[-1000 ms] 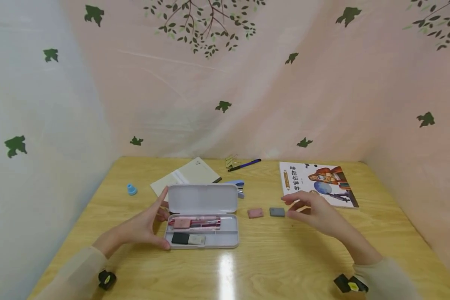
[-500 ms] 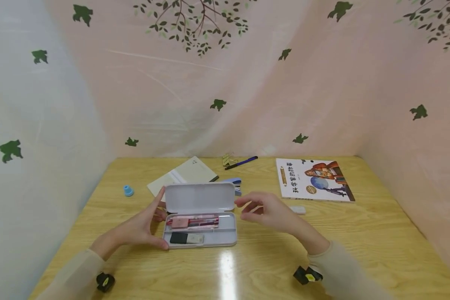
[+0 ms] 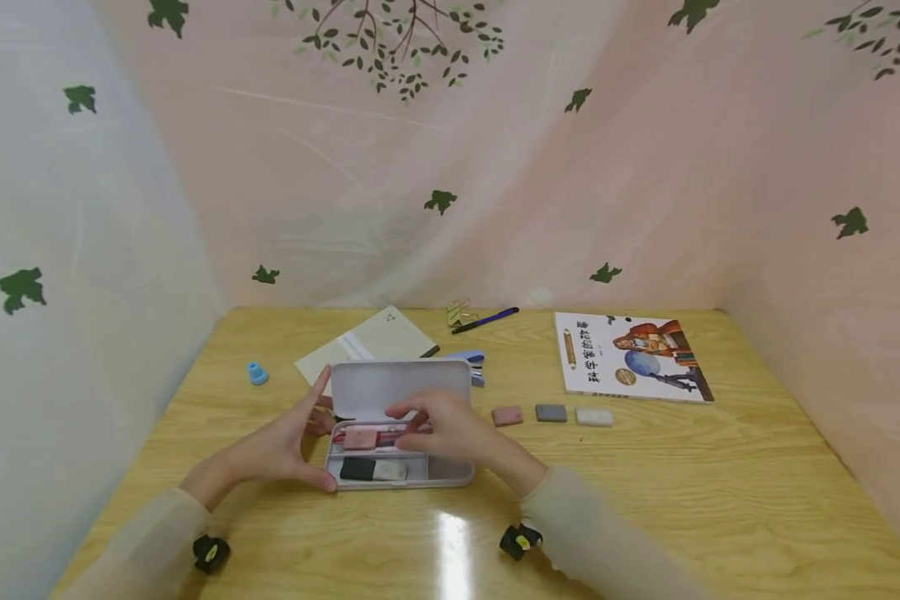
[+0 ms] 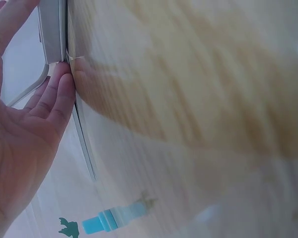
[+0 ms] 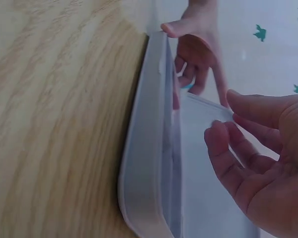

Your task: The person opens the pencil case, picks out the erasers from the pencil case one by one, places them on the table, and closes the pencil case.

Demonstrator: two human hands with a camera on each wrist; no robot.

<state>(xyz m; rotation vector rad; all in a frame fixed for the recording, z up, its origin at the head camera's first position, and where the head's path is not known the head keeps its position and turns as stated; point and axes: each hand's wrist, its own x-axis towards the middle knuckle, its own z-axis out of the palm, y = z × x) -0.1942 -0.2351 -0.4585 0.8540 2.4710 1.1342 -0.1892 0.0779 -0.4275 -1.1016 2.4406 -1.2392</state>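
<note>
A white pencil case [image 3: 453,473] lies open on the wooden table, its lid [image 3: 397,385] standing up at the back. Inside lie a pink piece [image 3: 360,438] with pens and a black-and-white eraser [image 3: 375,471]. My left hand [image 3: 300,442] has straight fingers against the case's left end, thumb at the front corner. In the left wrist view its fingers [image 4: 59,94] lie against the case edge [image 4: 52,34]. My right hand [image 3: 427,421] hovers over the upper compartment, fingers relaxed and holding nothing. The right wrist view shows the same hand [image 5: 258,163] beside the case [image 5: 144,163].
Pink [image 3: 507,416], grey [image 3: 551,412] and white [image 3: 594,417] erasers lie in a row right of the case. A picture book [image 3: 630,357], a blue pen [image 3: 487,319], a notebook [image 3: 371,346] and a blue cap [image 3: 256,373] lie further back. Cloth walls close three sides.
My right hand moved left from the erasers to above the open case. The left hand has stayed on the case's left end.
</note>
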